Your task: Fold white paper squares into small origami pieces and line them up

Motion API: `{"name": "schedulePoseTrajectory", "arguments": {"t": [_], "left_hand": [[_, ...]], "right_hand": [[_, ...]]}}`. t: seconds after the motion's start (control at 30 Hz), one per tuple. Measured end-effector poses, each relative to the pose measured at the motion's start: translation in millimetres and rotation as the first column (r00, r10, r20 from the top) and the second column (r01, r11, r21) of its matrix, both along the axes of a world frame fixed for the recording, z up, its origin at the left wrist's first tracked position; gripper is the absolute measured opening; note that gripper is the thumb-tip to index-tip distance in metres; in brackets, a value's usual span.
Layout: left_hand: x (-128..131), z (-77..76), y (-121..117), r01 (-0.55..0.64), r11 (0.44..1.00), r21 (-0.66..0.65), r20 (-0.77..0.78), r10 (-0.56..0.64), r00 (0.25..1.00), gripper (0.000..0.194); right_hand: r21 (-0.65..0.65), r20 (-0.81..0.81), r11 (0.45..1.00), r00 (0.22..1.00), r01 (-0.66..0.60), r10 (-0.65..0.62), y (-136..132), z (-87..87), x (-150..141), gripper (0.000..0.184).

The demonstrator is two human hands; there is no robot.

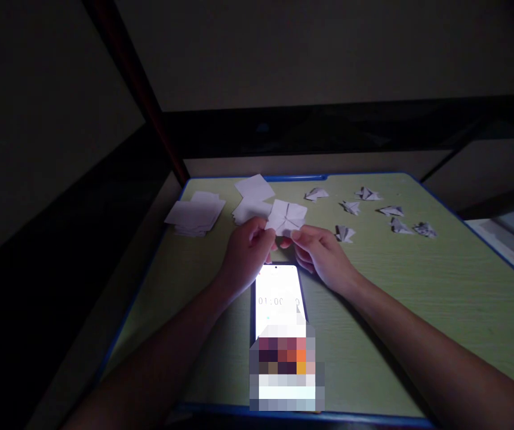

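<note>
My left hand [248,248] and my right hand [322,254] both pinch the near edge of a white square of paper [287,216] whose corners are folded in toward its middle. The paper is held just above the table, beyond a lit phone [279,298] that lies flat between my wrists and shows a timer. Fingers of both hands are closed on the paper.
The green table [418,286] has a blue rim. Stacks of white paper squares [196,214] lie at the back left, more sheets [254,188] behind the held paper. Several small folded paper figures [393,218] are scattered at the back right. The room is dark.
</note>
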State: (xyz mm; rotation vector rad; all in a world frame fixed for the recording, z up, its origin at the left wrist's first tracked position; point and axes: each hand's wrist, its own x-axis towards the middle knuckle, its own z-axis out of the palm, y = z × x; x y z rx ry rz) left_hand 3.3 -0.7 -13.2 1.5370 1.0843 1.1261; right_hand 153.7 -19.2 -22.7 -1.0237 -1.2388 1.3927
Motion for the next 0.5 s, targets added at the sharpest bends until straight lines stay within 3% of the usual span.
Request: {"name": "schedulePoseTrajectory", "arguments": {"t": [0.3,0.5], "left_hand": [[-0.6,0.4,0.6,0.013,0.999,-0.035,-0.002,-0.013,1.000,0.017],[-0.2,-4.3,0.0,0.030,1.000,0.008,-0.066,-0.029,0.997,0.018]], "right_hand": [[0.052,-0.128,0.983,0.978,0.175,-0.168,4.4,-3.0,1.6,0.026],[0.047,-0.067,0.963,0.963,0.264,-0.261,5.9,-2.4,2.2,0.019]]}}
